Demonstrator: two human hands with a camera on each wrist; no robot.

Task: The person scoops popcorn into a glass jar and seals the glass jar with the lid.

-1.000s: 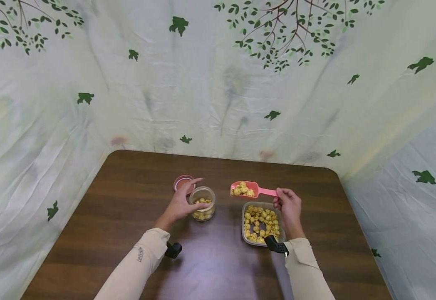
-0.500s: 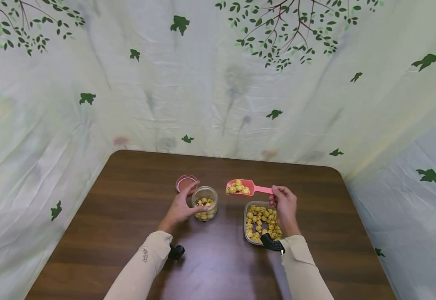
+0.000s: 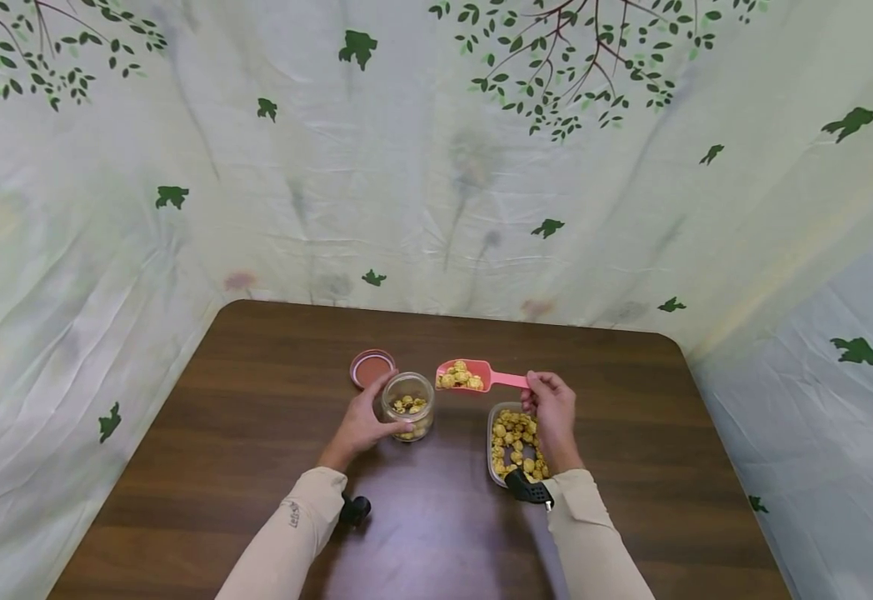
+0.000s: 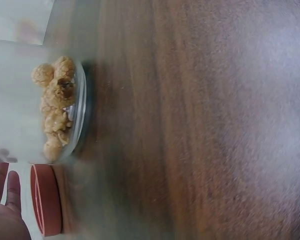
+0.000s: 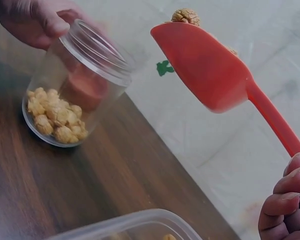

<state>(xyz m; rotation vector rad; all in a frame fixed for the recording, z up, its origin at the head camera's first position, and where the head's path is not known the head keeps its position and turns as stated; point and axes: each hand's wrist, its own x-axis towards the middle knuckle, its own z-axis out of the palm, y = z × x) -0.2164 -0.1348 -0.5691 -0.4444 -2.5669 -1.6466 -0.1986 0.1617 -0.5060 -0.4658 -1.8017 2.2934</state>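
My left hand (image 3: pixel 360 427) grips a clear glass jar (image 3: pixel 409 428) near its rim, thumb at the front and fingers around the far side. Popcorn pieces (image 5: pixel 55 116) cover the bottom of the upright jar. With my right hand (image 3: pixel 554 417) I pinch the handle end of a pink scoop (image 3: pixel 486 377). More popcorn (image 3: pixel 457 377) lies in the scoop, which is raised just right of the jar's mouth. Below my right hand, partly hidden by it, is a plastic container (image 3: pixel 491 454) of popcorn.
A round red lid (image 3: pixel 372 367) lies on the brown wooden table (image 3: pixel 271 450) behind and left of the jar. A leaf-printed cloth (image 3: pixel 406 167) hangs beyond the table's far edge.
The loaded scoop has moved left with my right hand, from above the container towards the jar. My left hand has closed from loosely spread around the jar to holding it.
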